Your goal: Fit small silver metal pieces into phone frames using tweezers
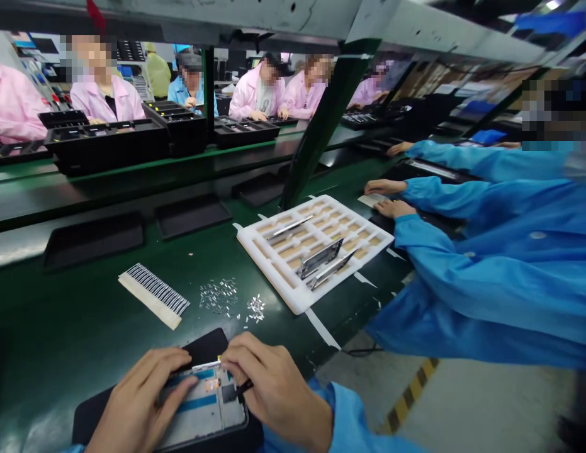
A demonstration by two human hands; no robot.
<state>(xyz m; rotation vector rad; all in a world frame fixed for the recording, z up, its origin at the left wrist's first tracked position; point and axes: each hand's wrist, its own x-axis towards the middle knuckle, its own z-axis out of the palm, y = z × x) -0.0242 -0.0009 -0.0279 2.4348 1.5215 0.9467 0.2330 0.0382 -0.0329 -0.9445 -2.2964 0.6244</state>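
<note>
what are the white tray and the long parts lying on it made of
The white tray looks like moulded foam or plastic: matt, thick, with soft edges. The long parts look like metal with a bright finish, from their sharp glints; which metal cannot be told.

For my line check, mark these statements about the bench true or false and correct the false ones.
The left hand grips a phone casing. True.
The right hand holds a small black tool. True.
The casing lies on the green bench. False: it lies on a black mat.
The white tray holds glass bottles. False: it holds metal strips.
A co-worker's blue sleeves reach in on the right. True.
</note>
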